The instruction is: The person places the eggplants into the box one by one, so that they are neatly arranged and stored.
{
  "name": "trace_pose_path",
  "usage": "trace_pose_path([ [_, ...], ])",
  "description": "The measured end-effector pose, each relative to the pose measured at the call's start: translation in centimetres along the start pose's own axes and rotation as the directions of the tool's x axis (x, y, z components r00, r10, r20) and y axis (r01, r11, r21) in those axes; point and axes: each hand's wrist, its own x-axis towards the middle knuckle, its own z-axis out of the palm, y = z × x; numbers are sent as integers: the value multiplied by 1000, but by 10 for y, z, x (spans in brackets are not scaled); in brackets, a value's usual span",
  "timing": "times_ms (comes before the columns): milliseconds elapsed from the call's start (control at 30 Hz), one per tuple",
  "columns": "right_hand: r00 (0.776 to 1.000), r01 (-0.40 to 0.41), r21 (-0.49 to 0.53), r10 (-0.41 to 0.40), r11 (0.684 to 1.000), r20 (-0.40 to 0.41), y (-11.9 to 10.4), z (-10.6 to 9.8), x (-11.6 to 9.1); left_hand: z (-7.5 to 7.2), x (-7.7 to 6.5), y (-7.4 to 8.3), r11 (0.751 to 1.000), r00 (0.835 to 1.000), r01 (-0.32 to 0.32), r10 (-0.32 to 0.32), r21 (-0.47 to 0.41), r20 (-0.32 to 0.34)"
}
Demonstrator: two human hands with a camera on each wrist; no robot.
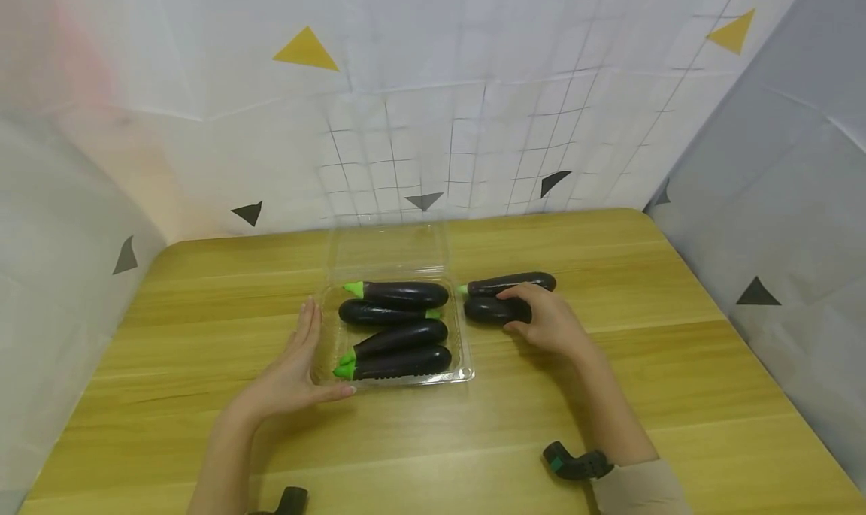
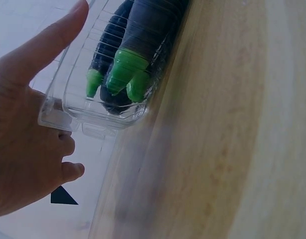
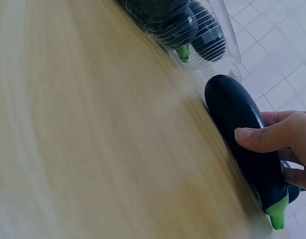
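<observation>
A clear plastic clamshell box (image 1: 462, 349) stands on the table with its lid (image 1: 389, 248) tipped back. Several dark eggplants (image 1: 406, 295) with green stems lie side by side in it. My left hand (image 1: 287, 372) rests at the box's left front corner, its fingers straight along the left side and thumb along the front edge. Right of the box, my right hand (image 1: 548, 321) holds an eggplant (image 3: 245, 134) between thumb and fingers, its stem end pointing right. Another eggplant (image 1: 510, 283) lies just behind, partly hidden by the hand.
The wooden table (image 1: 433, 440) has white sheeting (image 1: 419, 109) along its back and both sides. Black wrist-camera mounts (image 1: 575, 464) sit on both forearms.
</observation>
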Motion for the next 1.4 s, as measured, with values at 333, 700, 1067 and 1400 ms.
trace_pose_path([
  [333,1000,-2,125,5,992,-25,-1,-7,-1,1,0,-1,1000,1000,2,-2,-6,1],
  [700,991,60,155,-40,986,-128,-8,-13,0,0,1,-2,1000,1000,-7,7,-12,0],
  [1067,977,121,195,-81,973,-199,-27,-23,1,0,1,-1,1000,1000,0,0,-17,-1],
  [1400,965,178,172,-138,969,-223,-42,-27,1,0,0,-1,1000,1000,-4,4,-18,-4],
])
